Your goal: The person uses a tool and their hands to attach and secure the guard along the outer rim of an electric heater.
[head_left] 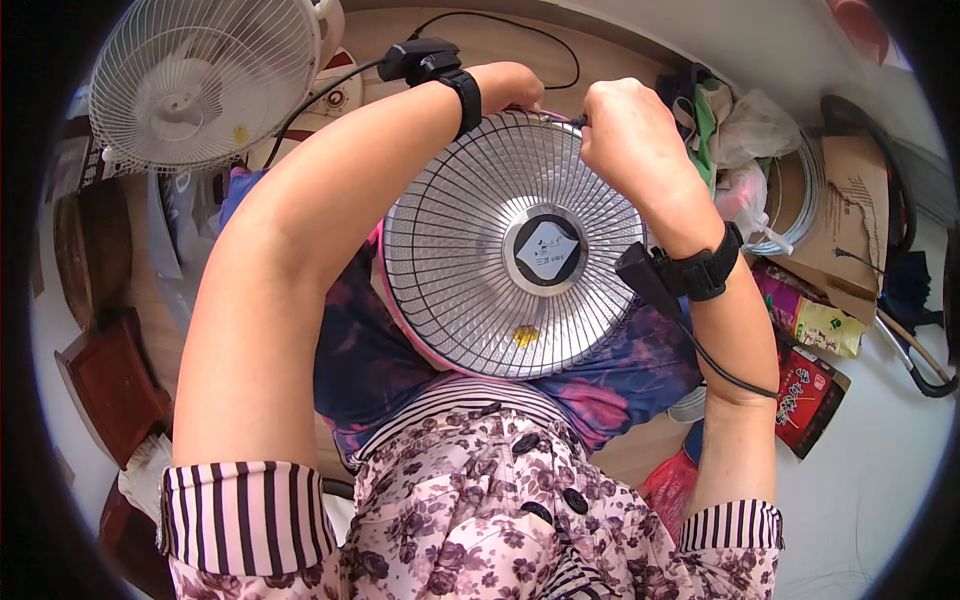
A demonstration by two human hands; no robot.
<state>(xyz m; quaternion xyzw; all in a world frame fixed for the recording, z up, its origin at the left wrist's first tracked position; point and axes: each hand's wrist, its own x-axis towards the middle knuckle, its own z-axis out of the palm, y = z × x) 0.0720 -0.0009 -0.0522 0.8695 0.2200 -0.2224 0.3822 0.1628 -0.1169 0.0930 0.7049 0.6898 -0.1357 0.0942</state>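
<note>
A round electric heater [450, 230] with a dark wire grille, silver reflector and pink rim rests on my lap, its front facing up. At the far rim, my left hand [510, 87] is closed on the edge, its fingertips mostly hidden behind the rim. Just right of it, my right hand [628, 125] makes a fist around a small screwdriver [577, 121]. Only a bit of its dark handle and thin metal shaft shows. The shaft points left along the far rim, close to my left hand. Whether its tip touches the rim I cannot tell.
A white fan [200, 85] stands at the far left. Dark wooden furniture [115, 385] lines the left side. To the right are plastic bags [755, 130], a wire coil [805, 190], torn cardboard [850, 215] and a red box [808, 400]. A black cable [545, 35] curves across the far floor.
</note>
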